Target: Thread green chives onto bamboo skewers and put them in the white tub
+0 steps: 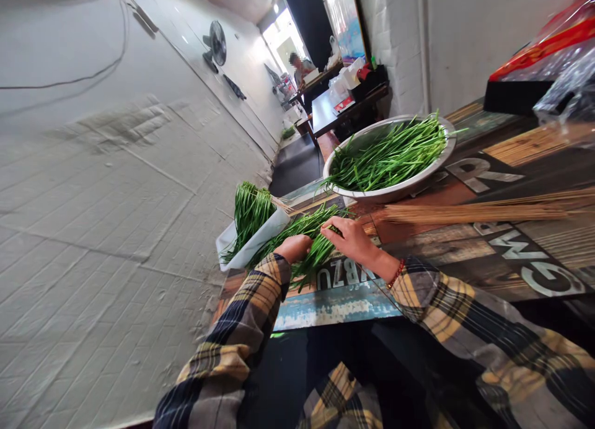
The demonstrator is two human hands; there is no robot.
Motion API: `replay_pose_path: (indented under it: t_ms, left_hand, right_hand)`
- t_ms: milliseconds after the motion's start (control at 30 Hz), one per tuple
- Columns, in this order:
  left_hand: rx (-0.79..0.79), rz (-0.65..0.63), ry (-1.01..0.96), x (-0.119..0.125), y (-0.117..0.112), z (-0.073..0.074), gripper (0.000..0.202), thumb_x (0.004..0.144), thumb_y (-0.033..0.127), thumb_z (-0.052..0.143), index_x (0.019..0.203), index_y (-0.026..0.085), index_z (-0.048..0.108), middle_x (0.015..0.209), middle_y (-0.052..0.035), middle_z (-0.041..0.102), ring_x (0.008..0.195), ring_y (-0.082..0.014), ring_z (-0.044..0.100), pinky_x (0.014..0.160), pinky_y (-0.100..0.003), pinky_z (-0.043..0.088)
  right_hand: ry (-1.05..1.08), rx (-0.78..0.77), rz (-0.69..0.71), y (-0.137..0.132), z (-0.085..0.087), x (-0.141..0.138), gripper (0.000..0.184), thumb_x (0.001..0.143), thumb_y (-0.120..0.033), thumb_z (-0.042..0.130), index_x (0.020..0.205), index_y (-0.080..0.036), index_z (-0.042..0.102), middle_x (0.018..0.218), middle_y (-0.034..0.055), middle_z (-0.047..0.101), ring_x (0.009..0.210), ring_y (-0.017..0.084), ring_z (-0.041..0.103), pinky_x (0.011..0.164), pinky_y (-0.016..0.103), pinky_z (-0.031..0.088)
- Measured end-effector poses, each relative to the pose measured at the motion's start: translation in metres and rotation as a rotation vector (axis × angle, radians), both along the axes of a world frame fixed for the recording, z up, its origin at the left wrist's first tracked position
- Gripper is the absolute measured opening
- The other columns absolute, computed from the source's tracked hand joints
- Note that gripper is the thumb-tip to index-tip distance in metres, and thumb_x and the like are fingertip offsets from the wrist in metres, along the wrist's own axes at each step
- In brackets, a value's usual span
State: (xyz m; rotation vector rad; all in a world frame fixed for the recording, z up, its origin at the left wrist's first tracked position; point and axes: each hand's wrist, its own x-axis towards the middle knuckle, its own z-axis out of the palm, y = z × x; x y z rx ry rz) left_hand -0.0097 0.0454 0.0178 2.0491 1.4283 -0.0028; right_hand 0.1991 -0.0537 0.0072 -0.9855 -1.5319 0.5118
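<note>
A bundle of green chive stalks point(310, 232) lies across the near edge of the printed wooden table point(502, 255). My left hand point(292, 247) is closed around the bundle's lower end. My right hand point(354, 238) rests on top of the same stalks with fingers curled onto them. Both arms wear plaid sleeves, and a red bead bracelet sits on the right wrist. A white tray point(253, 240) holding more chives stands just left of the hands.
A wide metal bowl point(409, 181) heaped with chives sits behind the hands. Several thin bamboo skewers point(474, 212) lie to the right. Plastic-wrapped packages point(548, 57) are at the far right. Another person sits at a distant table point(302, 66).
</note>
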Motion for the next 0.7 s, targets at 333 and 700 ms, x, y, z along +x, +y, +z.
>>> replay_pose_path:
  t_ms: [333,700]
  left_hand:
    - [0.260,-0.046,0.209,-0.016,-0.006,0.034,0.006,0.075,0.012,0.059,0.079,0.009,0.063,0.073,-0.0007,0.058,0.073,-0.0135,0.054,0.063,-0.023,0.042]
    - [-0.004,-0.284,0.238,-0.010,-0.006,-0.003,0.033,0.089,0.036,0.058,0.111,0.011,0.060,0.112,-0.0057,0.061,0.098,-0.0245,0.061,0.081,-0.039,0.054]
  right_hand:
    - [0.062,-0.025,-0.004,-0.005,0.008,0.004,0.020,0.092,-0.028,0.050,0.085,-0.016,0.065,0.074,0.0031,0.067,0.069,0.016,0.065,0.061,0.023,0.045]
    - [0.076,-0.075,0.069,-0.005,0.006,0.001,0.016,0.088,-0.025,0.054,0.083,-0.016,0.066,0.079,0.0051,0.069,0.076,0.017,0.065,0.072,0.026,0.046]
